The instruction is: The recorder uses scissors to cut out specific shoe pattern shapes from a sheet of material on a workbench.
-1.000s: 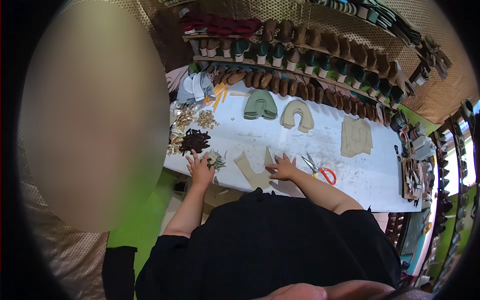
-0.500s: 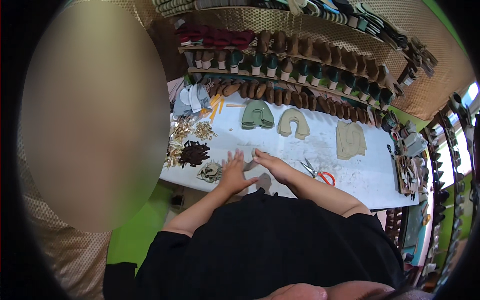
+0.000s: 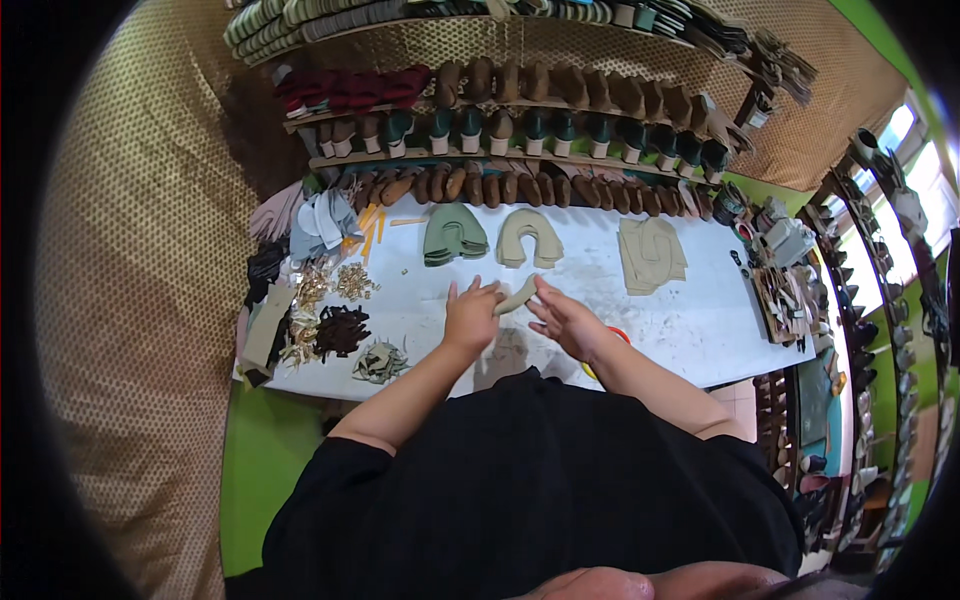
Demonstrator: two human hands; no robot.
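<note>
Between my hands is a curved strip of beige material (image 3: 516, 298), held above the white table. My left hand (image 3: 470, 320) grips its lower left end near the thumb, with some fingers spread. Its upper right end is pinched at the fingertips of my right hand (image 3: 567, 322), whose other fingers are apart. Just beyond the strip lie a stack of beige U-shaped pieces (image 3: 516, 248) and a stack of green U-shaped pieces (image 3: 440, 242). The red handle (image 3: 620, 334) of the scissors shows beside my right forearm, which hides most of them.
Left on the white table (image 3: 590, 290) are small gold-coloured pieces (image 3: 355, 281), dark brown strips (image 3: 341, 331) and crumpled green-grey scraps (image 3: 379, 362). Flat beige pieces (image 3: 652, 258) lie to the right. Shelves of shoes (image 3: 535, 137) line the back, and a rack of tools (image 3: 782, 302) stands far right.
My hands have lifted the curved strip and stretched it between them. The view has shifted, so the table appears further left. My right forearm now covers most of the scissors.
</note>
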